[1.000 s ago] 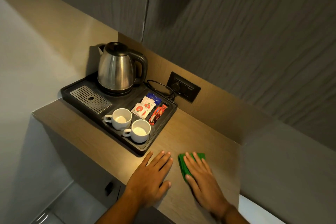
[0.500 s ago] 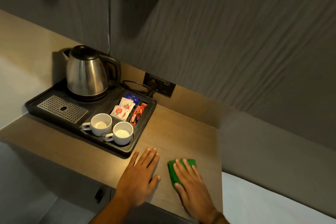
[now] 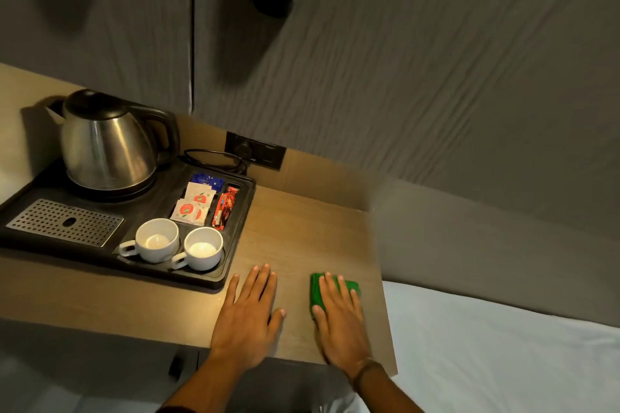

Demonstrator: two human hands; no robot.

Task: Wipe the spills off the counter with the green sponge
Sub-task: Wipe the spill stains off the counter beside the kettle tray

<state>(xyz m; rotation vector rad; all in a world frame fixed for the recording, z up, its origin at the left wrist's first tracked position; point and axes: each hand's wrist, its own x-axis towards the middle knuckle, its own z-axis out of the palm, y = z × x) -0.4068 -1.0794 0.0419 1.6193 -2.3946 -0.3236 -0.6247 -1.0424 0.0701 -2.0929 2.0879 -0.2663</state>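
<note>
The green sponge (image 3: 315, 292) lies flat on the wooden counter (image 3: 302, 231) near its front right corner. My right hand (image 3: 339, 315) presses down on the sponge with fingers spread, covering most of it. My left hand (image 3: 248, 312) rests palm-down on the bare counter just left of it, fingers apart, holding nothing. No spill is visible on the wood.
A black tray (image 3: 235, 245) at the left carries a steel kettle (image 3: 104, 144), two white cups (image 3: 157, 240), sachets (image 3: 194, 204) and a drip grille. A wall socket (image 3: 255, 151) with a cord sits behind. White bedding (image 3: 503, 345) lies beyond the counter's right edge.
The view has swung so the tray sits further left. Both hands stay flat on the counter, the right one still on the sponge, now a little further apart.
</note>
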